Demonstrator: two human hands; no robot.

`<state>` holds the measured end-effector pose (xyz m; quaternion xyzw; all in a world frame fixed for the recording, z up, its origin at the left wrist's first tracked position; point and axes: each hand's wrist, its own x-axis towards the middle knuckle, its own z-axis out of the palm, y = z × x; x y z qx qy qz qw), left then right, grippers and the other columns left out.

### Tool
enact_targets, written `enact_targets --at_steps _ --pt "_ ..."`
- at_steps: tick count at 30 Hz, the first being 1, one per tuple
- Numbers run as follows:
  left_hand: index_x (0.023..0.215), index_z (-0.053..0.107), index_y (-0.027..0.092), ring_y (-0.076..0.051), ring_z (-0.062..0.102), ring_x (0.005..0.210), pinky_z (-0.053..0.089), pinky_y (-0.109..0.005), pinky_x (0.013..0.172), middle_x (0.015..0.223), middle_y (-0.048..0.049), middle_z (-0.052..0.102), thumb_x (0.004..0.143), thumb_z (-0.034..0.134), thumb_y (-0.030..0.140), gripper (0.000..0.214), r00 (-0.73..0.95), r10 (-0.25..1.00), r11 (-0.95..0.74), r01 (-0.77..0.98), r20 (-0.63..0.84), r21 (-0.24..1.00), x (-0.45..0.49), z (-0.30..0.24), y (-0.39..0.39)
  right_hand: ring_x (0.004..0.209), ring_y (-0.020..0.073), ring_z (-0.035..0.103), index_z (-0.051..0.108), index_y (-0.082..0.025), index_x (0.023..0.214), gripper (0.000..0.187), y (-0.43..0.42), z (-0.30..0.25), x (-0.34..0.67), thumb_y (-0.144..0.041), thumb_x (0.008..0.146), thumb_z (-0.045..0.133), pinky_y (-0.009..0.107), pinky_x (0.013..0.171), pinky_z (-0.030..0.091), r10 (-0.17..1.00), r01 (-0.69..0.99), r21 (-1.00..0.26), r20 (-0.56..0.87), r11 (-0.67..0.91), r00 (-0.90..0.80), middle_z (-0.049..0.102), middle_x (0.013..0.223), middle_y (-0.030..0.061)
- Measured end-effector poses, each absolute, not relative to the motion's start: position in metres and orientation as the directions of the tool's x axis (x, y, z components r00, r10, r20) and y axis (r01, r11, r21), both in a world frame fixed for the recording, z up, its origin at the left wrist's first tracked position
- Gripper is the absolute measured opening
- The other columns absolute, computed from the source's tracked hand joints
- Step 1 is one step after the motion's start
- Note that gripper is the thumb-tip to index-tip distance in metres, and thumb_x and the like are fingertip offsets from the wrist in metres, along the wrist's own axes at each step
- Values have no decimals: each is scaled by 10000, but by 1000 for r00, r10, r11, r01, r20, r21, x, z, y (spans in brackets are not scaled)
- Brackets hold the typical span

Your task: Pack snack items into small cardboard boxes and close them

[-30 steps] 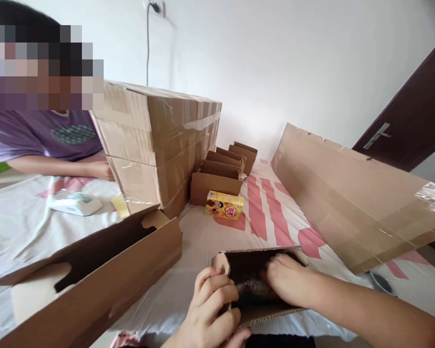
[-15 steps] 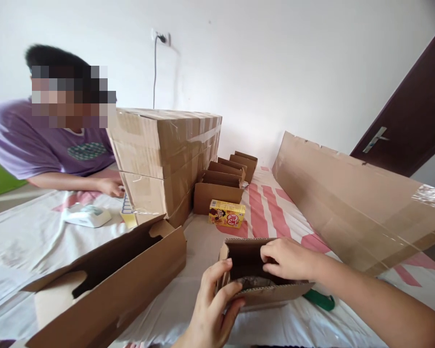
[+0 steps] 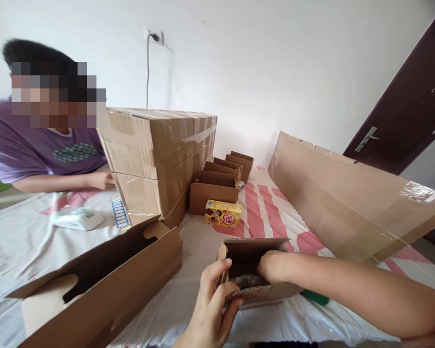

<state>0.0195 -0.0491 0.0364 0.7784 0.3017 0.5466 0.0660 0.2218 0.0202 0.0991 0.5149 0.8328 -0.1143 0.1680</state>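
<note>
In front of me an open cardboard box rests on the cloth. My left hand grips its near left corner, fingers over the rim and thumb against the outer side. My right hand reaches down into the box, and its fingers are hidden inside. Part of a crumpled, clear, plastic-like thing shows at the bottom of the box. Beyond it lies a yellow printed carton. A green object pokes out from under my right forearm.
To the left stands a long open cardboard box. Behind it are a big taped carton stack and several small open boxes. A cardboard panel leans at right. Another person leans at left, near a white device.
My right hand has gone deeper into the box, its fingers now out of sight. My left hand keeps its hold. The view has shifted slightly, and a blue-and-yellow strip by the carton shows more.
</note>
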Motion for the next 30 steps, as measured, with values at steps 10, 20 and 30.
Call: enact_targets --at_steps 10,20,30 --pt "1001 538 193 -253 470 1305 495 -385 1010 1392 -168 440 901 500 68 164 174 574 -742 525 800 418 11 38 -47 796 230 675 731 -139 842 216 26 176 222 -145 786 522 295 680 454 746 758 72 -259 648 -613 740 902 122" --pt "960 550 204 -309 433 1369 476 -482 1044 1359 -132 487 920 501 121 104 119 585 -682 608 802 408 4 52 1 553 111 471 510 -194 585 204 38 226 286 -291 765 501 230 536 336 918 656 -650 348 384 -192 533 590 -33" --pt "1262 494 152 -389 333 1417 306 -631 1112 1418 -217 465 896 559 244 382 -91 553 -527 732 828 432 6 78 79 482 97 426 433 -215 584 193 79 213 303 -340 730 455 208 473 334 897 504 -775 441 382 -1 414 517 -63"
